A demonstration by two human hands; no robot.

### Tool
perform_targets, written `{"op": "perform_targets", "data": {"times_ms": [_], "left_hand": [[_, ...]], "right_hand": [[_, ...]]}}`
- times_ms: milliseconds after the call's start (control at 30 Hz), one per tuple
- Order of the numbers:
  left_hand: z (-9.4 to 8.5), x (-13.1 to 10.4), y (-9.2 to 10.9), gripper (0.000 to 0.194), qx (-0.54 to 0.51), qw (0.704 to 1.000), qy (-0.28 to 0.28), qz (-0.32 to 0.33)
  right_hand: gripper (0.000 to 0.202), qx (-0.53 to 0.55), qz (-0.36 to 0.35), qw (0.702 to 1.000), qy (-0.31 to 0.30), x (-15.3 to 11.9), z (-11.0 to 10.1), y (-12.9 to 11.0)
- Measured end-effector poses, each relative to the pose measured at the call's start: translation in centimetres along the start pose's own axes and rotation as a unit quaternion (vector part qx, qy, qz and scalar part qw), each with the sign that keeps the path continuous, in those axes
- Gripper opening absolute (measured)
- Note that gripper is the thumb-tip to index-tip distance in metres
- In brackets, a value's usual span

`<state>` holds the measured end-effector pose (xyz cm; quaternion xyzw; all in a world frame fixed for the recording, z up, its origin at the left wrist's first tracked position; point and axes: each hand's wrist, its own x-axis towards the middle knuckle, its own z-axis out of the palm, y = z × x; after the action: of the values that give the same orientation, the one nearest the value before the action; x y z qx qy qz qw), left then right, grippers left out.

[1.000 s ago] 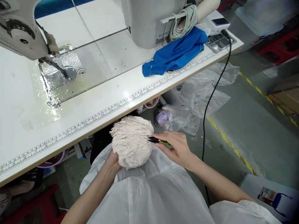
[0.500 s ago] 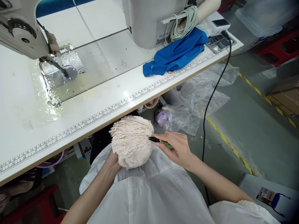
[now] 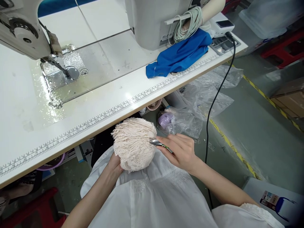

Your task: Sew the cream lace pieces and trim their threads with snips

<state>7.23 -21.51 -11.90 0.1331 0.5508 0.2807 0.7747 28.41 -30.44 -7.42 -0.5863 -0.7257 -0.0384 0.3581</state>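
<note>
A thick, rounded bundle of cream lace pieces hangs over my lap, its many layers fanned at the top. My left hand grips it from the lower left, with most of its fingers hidden behind the lace. Closed around small thread snips with a bit of green on the handle, my right hand is at the bundle's right side. The tip of the snips reaches the lace edge; whether it touches a thread is too small to tell.
Ahead stands a sewing machine on a white table with a printed ruler edge. A blue cloth and coiled cord lie on its right part. A black cable hangs at the right, near plastic bags on the floor.
The snips have turned in my right hand, their blades now showing silver instead of dark, and the fingers have shifted slightly. My left hand and the lace bundle have stayed in place.
</note>
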Motion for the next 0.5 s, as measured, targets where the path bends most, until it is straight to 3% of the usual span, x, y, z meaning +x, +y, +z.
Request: {"op": "perform_targets", "data": {"times_ms": [200, 500], "left_hand": [[0.19, -0.35, 0.13, 0.032, 0.004, 1.000, 0.007, -0.016], [0.18, -0.09, 0.02, 0.037, 0.004, 0.999, 0.016, -0.040]], "right_hand": [[0.024, -0.002, -0.008, 1.000, 0.005, 0.42, 0.17, -0.16], [0.017, 0.047, 0.010, 0.999, 0.010, 0.65, 0.37, -0.22]]}}
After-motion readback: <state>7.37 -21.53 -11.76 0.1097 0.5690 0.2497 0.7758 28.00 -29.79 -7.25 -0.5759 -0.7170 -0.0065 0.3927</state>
